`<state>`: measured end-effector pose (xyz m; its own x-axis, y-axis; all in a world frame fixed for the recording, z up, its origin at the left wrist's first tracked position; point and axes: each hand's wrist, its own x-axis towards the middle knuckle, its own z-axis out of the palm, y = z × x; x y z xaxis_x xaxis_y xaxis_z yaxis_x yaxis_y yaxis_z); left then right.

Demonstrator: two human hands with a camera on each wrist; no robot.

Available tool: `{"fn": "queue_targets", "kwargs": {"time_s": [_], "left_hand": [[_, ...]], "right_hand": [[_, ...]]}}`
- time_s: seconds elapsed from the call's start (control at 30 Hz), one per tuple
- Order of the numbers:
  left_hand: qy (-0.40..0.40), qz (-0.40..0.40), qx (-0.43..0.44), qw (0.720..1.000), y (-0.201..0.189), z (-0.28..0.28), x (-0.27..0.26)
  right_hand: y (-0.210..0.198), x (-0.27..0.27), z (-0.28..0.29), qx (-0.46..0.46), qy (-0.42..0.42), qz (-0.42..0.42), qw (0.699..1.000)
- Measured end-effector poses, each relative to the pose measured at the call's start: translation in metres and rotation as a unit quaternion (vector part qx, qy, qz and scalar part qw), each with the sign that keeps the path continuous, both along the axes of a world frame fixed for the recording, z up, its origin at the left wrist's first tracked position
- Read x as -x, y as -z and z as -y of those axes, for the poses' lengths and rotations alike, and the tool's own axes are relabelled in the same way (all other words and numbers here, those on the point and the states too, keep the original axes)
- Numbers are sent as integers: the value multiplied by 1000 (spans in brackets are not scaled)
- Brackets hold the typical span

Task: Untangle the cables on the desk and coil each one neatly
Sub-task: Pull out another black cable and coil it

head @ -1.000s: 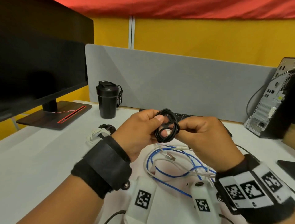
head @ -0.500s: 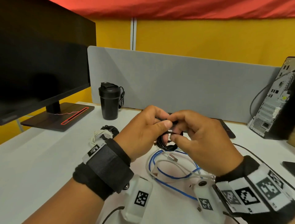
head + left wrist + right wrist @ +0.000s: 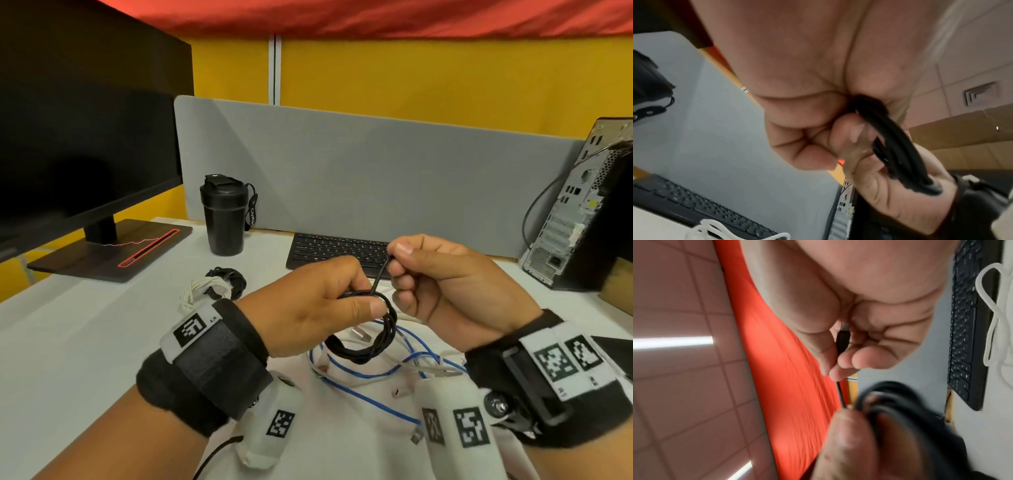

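My left hand (image 3: pixel 346 301) grips a coil of black cable (image 3: pixel 373 339) above the desk, thumb pressed on the loops; the same black cable (image 3: pixel 898 146) runs through the fist in the left wrist view. My right hand (image 3: pixel 397 263) pinches the cable's free end (image 3: pixel 380 277) just above the coil. In the right wrist view the black plug (image 3: pixel 843 339) sits between the fingers, with the coil (image 3: pixel 900 402) blurred below. Under the hands a blue cable (image 3: pixel 363 377) and a white cable (image 3: pixel 428 368) lie tangled on the desk. A coiled white cable (image 3: pixel 202 287) and a coiled black one (image 3: pixel 229 275) lie at the left.
A black tumbler (image 3: pixel 224 216) stands at the back left beside the monitor base (image 3: pixel 113 250). A keyboard (image 3: pixel 335 248) lies against the grey divider (image 3: pixel 376 171). A computer tower (image 3: pixel 582 212) stands at the right. A dark flat thing (image 3: pixel 616 346) lies at the right edge.
The hands have lowered and drawn apart. The right hand, earlier at the coil, now pulls the free end up and right out of it. The left hand keeps the coil.
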<state>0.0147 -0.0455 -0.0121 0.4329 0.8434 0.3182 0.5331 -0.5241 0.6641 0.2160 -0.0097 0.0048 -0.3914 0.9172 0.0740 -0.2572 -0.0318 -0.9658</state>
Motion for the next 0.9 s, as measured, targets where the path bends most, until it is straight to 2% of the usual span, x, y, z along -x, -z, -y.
{"fn": "queue_targets", "kwargs": {"time_s": [0.1, 0.17, 0.23, 0.3, 0.37, 0.43, 0.5, 0.57, 0.6, 0.67, 0.7, 0.8, 0.9], "left_hand": [[27, 117, 31, 992, -4, 0, -2], [27, 215, 51, 975, -5, -4, 0], [24, 272, 59, 960, -5, -7, 4], [14, 250, 34, 968, -5, -8, 7], [-20, 166, -24, 986, -4, -8, 7], [-57, 100, -54, 992, -2, -10, 8], [-90, 98, -44, 990, 0, -12, 8], [-115, 147, -16, 982, 3, -15, 8], [-129, 176, -2, 976, 4, -17, 7], [-156, 228, 13, 961, 6, -19, 4], [-164, 254, 23, 953, 8, -20, 3], [-152, 339, 96, 923, 10, -20, -1], [-94, 450, 218, 861, 9, -19, -3]], "right_hand": [[6, 10, 1, 1, 41, 34, 999], [11, 17, 3, -22, 60, 95, 993], [13, 20, 6, -71, 44, 156, 984], [13, 22, 10, -122, 8, 182, 976], [13, 20, 11, -153, -8, 190, 970], [11, 15, 9, -146, -8, 204, 968], [8, 10, 7, -123, -14, 201, 972], [5, 10, 8, -122, 17, 207, 971], [5, 11, 8, -154, 72, 228, 959], [4, 15, 11, -272, 202, 260, 904], [3, 16, 14, -328, 224, 264, 879], [5, 20, 22, -432, 164, 338, 820], [9, 20, 20, -480, 180, 403, 759]]}}
